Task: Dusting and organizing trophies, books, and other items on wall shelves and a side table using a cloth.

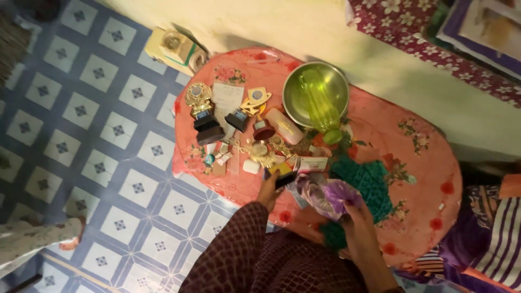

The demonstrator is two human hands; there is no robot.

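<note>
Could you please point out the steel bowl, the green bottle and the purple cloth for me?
Steel bowl [290, 100], head view, on its inner left wall.
Green bottle [320, 111], head view, on its body.
Purple cloth [331, 196], head view, on its bunched middle.

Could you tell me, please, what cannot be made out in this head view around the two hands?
- Left hand: fingers hidden behind a dark-based gold trophy; grip unclear.
- Crumpled purple cloth in the right hand: folds hide its contents.
- Small items on the round pink floral table: too small and blurred to identify.
- Green knitted cloth: partly covered by the right hand.
</note>
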